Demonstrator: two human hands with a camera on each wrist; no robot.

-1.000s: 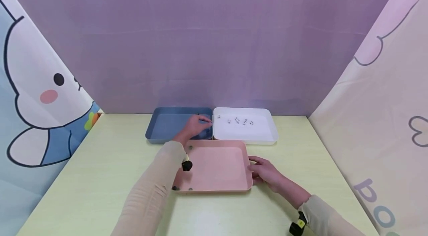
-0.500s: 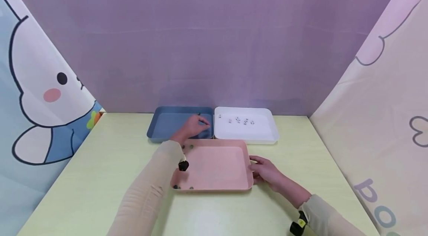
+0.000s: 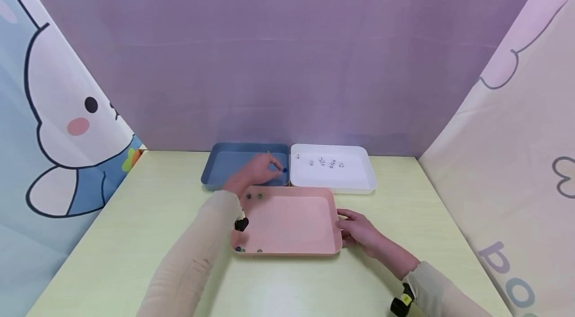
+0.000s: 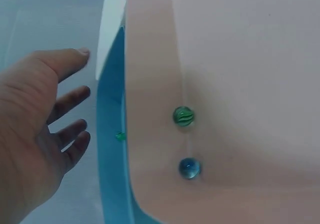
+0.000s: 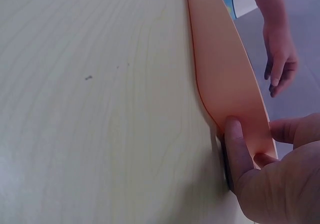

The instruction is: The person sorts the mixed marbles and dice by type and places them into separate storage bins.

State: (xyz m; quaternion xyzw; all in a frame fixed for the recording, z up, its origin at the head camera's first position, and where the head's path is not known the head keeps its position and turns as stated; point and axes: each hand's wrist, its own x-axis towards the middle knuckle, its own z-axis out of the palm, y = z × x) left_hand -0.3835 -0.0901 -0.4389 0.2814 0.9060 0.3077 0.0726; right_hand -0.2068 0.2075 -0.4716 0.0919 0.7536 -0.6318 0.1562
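My left hand [image 3: 260, 169] hovers over the right side of the blue tray [image 3: 224, 157]. A dark blue marble [image 3: 285, 170] shows just beyond its fingertips. Thumb and fingers stand apart in the left wrist view, with nothing between them. A green marble [image 3: 268, 152] is at the blue tray's back edge. My right hand [image 3: 359, 231] grips the right wall of the pink tray [image 3: 292, 222]; fingers lie on both sides of that wall in the right wrist view. Inside the pink tray, a green striped marble [image 4: 184, 116] and a blue marble [image 4: 190, 168] lie at the far left.
Several more marbles [image 3: 238, 249] lie in the pink tray's near left corner. A white tray [image 3: 359, 177] stands right of the blue one, holding several small dark-marked pieces [image 3: 322, 161]. Behind the table [image 3: 112, 242] hangs a purple cloth [image 3: 287, 57], with printed cloths at both sides.
The left hand's fingertips have parted slightly, and a dark blue marble now shows at them. The left wrist has shifted a little left. The right hand stays on the pink tray.
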